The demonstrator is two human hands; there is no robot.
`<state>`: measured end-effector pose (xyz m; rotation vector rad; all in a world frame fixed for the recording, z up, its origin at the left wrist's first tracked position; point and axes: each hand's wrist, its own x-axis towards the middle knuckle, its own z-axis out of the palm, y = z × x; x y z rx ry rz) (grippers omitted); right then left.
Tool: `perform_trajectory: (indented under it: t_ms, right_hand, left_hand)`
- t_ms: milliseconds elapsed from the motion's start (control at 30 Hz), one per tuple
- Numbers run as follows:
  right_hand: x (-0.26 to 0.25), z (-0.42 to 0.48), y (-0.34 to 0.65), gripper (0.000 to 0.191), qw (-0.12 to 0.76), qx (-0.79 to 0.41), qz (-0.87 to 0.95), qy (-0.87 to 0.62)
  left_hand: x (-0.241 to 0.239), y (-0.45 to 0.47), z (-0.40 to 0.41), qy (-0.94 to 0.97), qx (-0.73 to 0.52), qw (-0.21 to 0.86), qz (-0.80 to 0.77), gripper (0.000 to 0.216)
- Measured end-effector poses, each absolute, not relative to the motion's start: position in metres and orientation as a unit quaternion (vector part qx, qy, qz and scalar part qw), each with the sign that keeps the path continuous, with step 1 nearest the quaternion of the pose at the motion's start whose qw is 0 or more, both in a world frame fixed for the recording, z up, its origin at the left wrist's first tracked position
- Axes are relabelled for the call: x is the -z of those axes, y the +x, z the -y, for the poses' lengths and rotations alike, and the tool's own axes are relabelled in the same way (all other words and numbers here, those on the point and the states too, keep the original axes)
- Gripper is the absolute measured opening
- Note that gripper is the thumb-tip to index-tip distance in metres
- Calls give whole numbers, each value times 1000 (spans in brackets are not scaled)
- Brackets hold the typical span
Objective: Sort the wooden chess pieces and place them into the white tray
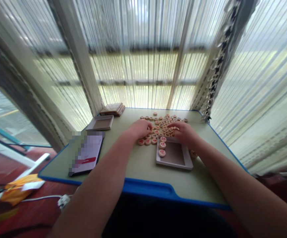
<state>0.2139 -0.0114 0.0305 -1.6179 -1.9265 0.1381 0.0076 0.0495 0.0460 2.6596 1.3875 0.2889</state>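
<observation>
Several round wooden game pieces (161, 121) with red and dark marks lie scattered on the far half of a green table (138, 165). My left hand (141, 128) rests curled on the pieces at the left of the pile. My right hand (183, 131) is curled over pieces at the far edge of a shallow grey box tray (174, 155). Two pieces (162, 145) lie inside the tray near its far left corner. What either hand's fingers hold is hidden.
A second grey box part (101, 123) and a folded board (113, 109) sit at the table's far left. A tablet-like flat item (87, 152) lies at the near left. The table has a blue rim (148, 186). Curtains hang behind. An orange bag (17, 191) and cable lie on the red floor.
</observation>
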Motion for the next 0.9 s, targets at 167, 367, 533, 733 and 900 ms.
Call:
perform_trajectory:
  t_ms: [167, 367, 533, 733, 900]
  right_hand:
    - [-27, -1, 236, 34, 382, 36, 657, -648]
    - [-27, -10, 261, 39, 452, -2, 542, -708]
    - [-11, -13, 268, 55, 403, -9, 520, -753]
    - [-6, -13, 263, 44, 341, -82, 550, -758]
    - [-21, -4, 257, 31, 306, -71, 567, -762]
  left_hand:
    - [-43, 10, -50, 863, -139, 38, -485, 35]
    - [-28, 10, -72, 783, -199, 42, -588, 47]
    - [-16, 11, -89, 710, -292, 150, -623, 51]
    - [-15, 11, -94, 688, -354, 183, -607, 50]
    - [-13, 15, -93, 692, -413, 193, -560, 45]
